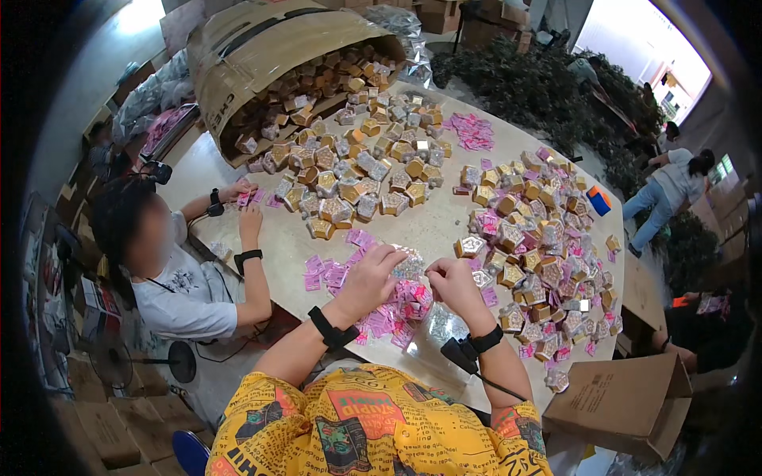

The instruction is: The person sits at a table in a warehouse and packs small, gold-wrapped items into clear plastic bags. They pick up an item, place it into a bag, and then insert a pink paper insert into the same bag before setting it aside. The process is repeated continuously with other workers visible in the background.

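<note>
Over the bench [429, 224], the left hand [367, 279], nearer, grips a clear bag [409, 266] at its two o'clock; the right hand [458, 290], at the bag's four, pinches something indiscernible. Bag's long axis unclear.

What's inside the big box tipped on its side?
Many gold pieces show heaped in the box; more lie on the table before its mouth. Its wall and the heap hide its deep end.

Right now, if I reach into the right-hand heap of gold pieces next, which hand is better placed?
Probably your right hand: it is near the left edge of the right-hand heap, while your left hand is farther away, beside the scattered pink packets.
</note>
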